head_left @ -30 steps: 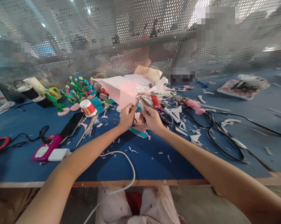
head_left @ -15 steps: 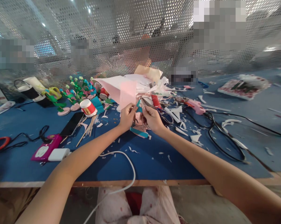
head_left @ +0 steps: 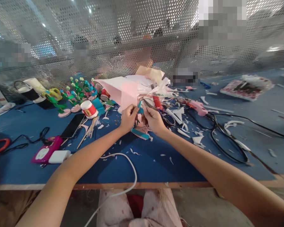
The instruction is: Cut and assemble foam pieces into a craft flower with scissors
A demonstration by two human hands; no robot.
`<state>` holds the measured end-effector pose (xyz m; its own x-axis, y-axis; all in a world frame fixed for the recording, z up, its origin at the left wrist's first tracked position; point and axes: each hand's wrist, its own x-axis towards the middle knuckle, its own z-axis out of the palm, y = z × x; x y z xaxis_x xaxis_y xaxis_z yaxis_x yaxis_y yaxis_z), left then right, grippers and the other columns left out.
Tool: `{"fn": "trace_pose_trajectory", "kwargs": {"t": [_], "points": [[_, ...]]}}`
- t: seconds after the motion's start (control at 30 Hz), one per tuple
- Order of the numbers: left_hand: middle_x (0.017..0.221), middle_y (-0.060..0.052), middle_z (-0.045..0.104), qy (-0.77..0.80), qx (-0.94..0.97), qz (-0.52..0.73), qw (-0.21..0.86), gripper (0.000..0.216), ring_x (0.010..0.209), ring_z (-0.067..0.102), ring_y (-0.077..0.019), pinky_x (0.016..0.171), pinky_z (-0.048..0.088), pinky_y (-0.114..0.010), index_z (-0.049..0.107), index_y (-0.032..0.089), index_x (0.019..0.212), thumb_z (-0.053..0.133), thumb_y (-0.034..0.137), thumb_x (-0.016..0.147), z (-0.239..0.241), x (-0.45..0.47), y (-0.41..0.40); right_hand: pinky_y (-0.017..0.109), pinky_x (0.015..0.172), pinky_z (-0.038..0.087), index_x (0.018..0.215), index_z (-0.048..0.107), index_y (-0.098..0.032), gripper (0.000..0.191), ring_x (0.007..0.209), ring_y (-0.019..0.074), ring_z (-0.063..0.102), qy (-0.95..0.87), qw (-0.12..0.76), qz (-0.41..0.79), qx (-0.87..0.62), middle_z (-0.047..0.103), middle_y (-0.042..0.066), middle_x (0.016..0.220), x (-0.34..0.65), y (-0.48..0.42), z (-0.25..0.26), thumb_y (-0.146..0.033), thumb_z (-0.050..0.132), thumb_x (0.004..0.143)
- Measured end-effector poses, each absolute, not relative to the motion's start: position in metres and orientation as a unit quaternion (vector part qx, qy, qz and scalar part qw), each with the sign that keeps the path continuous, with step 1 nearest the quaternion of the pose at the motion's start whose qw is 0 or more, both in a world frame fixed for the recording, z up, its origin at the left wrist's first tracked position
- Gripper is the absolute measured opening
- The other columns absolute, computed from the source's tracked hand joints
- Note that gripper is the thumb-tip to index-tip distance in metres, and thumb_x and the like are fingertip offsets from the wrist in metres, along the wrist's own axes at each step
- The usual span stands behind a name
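Note:
Between my hands is a small piece of teal paper [head_left: 140, 110], its upper end narrow and pointing up. My left hand [head_left: 128, 118] pinches it from the left with thumb and forefinger. My right hand [head_left: 153, 119] is closed at its right edge, fingertips pressed together on it; part of the piece is hidden by the fingers. Just below the hands, a teal paper strip [head_left: 140, 134] lies on the blue table among pink scraps. Behind them stands a sheet of pink paper [head_left: 129, 94], and a pair of scissors [head_left: 169, 117] lies close to the right hand.
Left of the hands are a red-and-white paper cup [head_left: 89, 109], thin sticks [head_left: 91, 128], a phone [head_left: 73, 126], a magenta box [head_left: 47, 149] and paper flowers [head_left: 78, 90]. To the right are a pink glue gun [head_left: 198, 108] and its black cable [head_left: 217, 143]. A white cable [head_left: 132, 165] crosses the table's front edge.
Almost nothing differs. Both hands stay in the same place on the teal piece, with at most a slight shift of the right fingers.

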<state>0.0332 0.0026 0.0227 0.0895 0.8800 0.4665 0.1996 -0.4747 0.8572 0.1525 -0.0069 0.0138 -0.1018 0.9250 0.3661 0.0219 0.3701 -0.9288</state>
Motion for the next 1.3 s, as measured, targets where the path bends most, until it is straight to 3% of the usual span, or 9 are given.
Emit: {"fn": "trace_pose_trajectory", "kwargs": {"t": [0.33, 0.77, 1.0, 1.3], "points": [[0.041, 0.007, 0.043, 0.432, 0.675, 0.522, 0.293, 0.029, 0.038, 0.042, -0.0072, 0.046, 0.034, -0.02, 0.045, 0.017, 0.063, 0.043, 0.038, 0.083, 0.023, 0.033, 0.0037, 0.021, 0.041, 0.032, 0.055, 0.039, -0.019, 0.043, 0.035, 0.007, 0.04, -0.683, 0.51, 0.283, -0.439, 0.044, -0.003, 0.041, 0.1564, -0.0101, 0.0168, -0.048, 0.033, 0.086], [0.042, 0.006, 0.038, 0.401, 0.678, 0.498, 0.362, 0.033, 0.043, 0.038, -0.0074, 0.046, 0.032, -0.021, 0.041, 0.017, 0.057, 0.045, 0.039, 0.081, 0.023, 0.0384, 0.0036, 0.023, 0.045, 0.032, 0.054, 0.038, -0.02, 0.044, 0.038, 0.0088, 0.041, -0.699, 0.515, 0.235, -0.438, 0.042, -0.003, 0.04, 0.1592, -0.0078, 0.0154, -0.052, 0.032, 0.085], [0.043, 0.004, 0.043, 0.416, 0.675, 0.51, 0.334, 0.034, 0.043, 0.042, -0.0093, 0.048, 0.033, -0.022, 0.041, 0.018, 0.059, 0.035, 0.038, 0.086, 0.0208, 0.0374, 0.0039, 0.024, 0.044, 0.033, 0.053, 0.036, -0.02, 0.044, 0.038, 0.0094, 0.042, -0.684, 0.524, 0.237, -0.448, 0.043, -0.002, 0.04, 0.1575, -0.01, 0.0174, -0.049, 0.031, 0.086], [0.044, 0.006, 0.038, 0.429, 0.682, 0.502, 0.314, 0.034, 0.041, 0.038, -0.0073, 0.044, 0.029, -0.021, 0.037, 0.018, 0.054, 0.041, 0.036, 0.083, 0.0256, 0.0374, 0.0009, 0.023, 0.04, 0.032, 0.054, 0.037, -0.02, 0.047, 0.037, 0.0081, 0.04, -0.667, 0.54, 0.288, -0.426, 0.042, -0.003, 0.041, 0.1569, -0.0103, 0.0176, -0.058, 0.032, 0.082]]}}
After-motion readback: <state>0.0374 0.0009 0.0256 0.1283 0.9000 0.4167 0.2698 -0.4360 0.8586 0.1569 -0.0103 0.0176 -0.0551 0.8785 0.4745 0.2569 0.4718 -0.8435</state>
